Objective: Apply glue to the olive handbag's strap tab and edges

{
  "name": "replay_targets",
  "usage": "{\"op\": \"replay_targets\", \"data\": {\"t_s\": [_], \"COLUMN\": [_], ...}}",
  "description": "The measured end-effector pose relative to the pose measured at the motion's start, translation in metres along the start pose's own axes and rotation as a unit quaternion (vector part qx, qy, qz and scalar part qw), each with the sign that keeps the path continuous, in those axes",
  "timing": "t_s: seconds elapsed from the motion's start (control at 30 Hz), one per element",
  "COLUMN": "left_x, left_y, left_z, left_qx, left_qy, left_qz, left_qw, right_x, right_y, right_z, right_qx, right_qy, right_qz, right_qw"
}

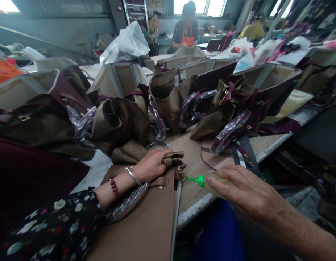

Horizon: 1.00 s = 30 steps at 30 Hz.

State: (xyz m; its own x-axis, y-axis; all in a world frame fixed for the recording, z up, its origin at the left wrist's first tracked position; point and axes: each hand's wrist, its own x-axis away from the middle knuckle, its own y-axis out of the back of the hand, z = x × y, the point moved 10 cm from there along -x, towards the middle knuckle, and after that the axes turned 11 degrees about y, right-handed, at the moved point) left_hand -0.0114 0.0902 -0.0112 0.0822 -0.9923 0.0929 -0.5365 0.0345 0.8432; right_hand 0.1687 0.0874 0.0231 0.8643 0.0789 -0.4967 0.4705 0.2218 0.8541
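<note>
On the table before me lies a tan handbag (146, 217) with a plastic-wrapped handle (129, 203). My left hand (154, 163) is closed on the gathered brown lining (173, 157) at the bag's edge. A small gold clasp (181, 171) hangs just beside that cloth. My right hand (238, 188) is wrapped round a squeeze bottle (216, 179) with a green cap (200, 180) and a thin green nozzle. The nozzle tip points left and is at or very close to the clasp; whether it touches I cannot tell.
Several unfinished bags with brown linings (124, 119) and wrapped maroon handles (230, 132) stand along the table's far side. A checked panel (216, 154) lies to the right, near the table edge (273, 146). Behind sits a person in an orange apron (187, 36); another wears yellow (252, 32).
</note>
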Motion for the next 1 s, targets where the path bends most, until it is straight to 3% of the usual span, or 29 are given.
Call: {"op": "replay_targets", "data": {"t_s": [0.23,0.33,0.47,0.67,0.9,1.0], "left_x": [0.0,0.0,0.001,0.001,0.001,0.001], "left_y": [0.001,-0.001,0.001,0.0,0.0,0.001], "left_z": [0.001,0.002,0.002,0.002,0.001,0.0], "left_qx": [0.007,0.003,-0.004,0.002,0.0,0.0], "left_qy": [0.01,0.011,0.013,0.018,0.017,0.017], "left_qz": [-0.006,0.003,0.001,0.006,0.003,0.001], "left_qw": [1.0,1.0,1.0,1.0,1.0,1.0], "right_x": [-0.001,0.001,0.002,0.004,0.008,0.004], "right_y": [-0.003,-0.007,-0.006,-0.022,-0.013,-0.015], "right_z": [0.015,0.009,0.005,0.02,-0.001,0.007], "right_qx": [-0.033,-0.039,-0.028,-0.111,-0.07,-0.086], "right_qy": [0.022,0.002,0.004,-0.026,-0.033,-0.024], "right_qz": [0.022,0.038,0.016,0.101,0.037,0.067], "right_qw": [0.999,0.998,0.999,0.988,0.996,0.994]}}
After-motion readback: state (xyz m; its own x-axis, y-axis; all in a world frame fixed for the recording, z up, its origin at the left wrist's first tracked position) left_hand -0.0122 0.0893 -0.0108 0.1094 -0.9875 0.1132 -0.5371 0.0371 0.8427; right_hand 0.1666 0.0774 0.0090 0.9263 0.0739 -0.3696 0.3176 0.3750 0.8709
